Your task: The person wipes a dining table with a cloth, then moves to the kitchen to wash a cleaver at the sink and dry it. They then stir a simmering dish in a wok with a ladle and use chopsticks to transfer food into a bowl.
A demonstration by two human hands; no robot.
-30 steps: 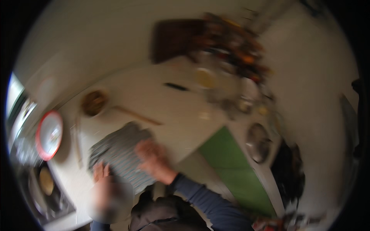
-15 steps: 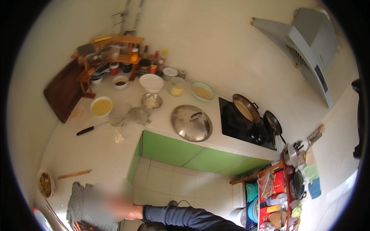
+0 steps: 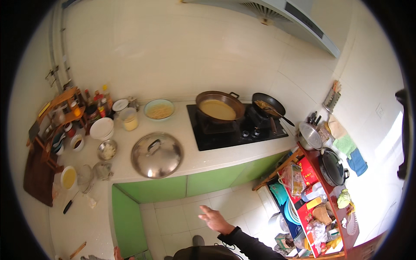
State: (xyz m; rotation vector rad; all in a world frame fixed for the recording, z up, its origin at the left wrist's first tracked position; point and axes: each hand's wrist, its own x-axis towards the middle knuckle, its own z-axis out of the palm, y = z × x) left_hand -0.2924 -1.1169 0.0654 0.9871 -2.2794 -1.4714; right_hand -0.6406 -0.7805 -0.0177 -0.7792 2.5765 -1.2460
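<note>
Above the floor tiles, well below the counter edge, my right hand is held out with its fingers apart and nothing in it. A small part of my left hand shows at the lower edge, beside the green cabinet side; its fingers are mostly out of sight. Close by it, a sliver of grey cloth lies on the counter. The things nearest ahead of my right hand are a domed steel lid on the counter and a wok of pale yellow liquid on the black stove.
A pan with a spatula sits on the stove's right burner. Bowls, including a yellow-liquid bowl, and a black-handled knife occupy the left counter. A crowded red shelf stands at right; a range hood hangs above.
My right hand has lifted off the grey cloth and moved right, out over the floor. The view has turned right, bringing the stove toward the middle.
</note>
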